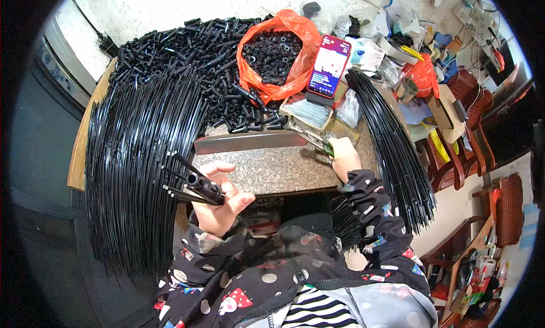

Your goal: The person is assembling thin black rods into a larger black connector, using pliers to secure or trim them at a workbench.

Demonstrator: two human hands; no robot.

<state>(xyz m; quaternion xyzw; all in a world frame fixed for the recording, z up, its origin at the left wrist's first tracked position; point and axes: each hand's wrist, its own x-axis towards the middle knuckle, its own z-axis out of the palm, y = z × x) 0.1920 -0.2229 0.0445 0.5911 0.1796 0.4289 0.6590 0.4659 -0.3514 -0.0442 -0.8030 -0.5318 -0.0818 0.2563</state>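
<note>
My left hand point(218, 211), over the near left edge of the speckled tabletop point(267, 169), is closed around a short black plastic tube point(205, 188) with an open end. Several thin black rods point(179, 173) stick out beside it, past my fingers to the left. At the right of the tabletop, my right hand point(344, 157) grips pliers point(311, 138) with green handles. Their metal jaws point up and left, towards a small box point(286, 107) of thin, pale, wire-like pieces point(311, 113). My right fingers partly hide the handles.
Long black rods point(145, 169) lie in a thick bundle at left, with another bundle point(394, 152) at right. Black tubes point(170, 49) are heaped at the back beside an orange bag point(309, 32) of small black parts. A phone point(329, 67) stands behind a dark metal bar point(250, 141).
</note>
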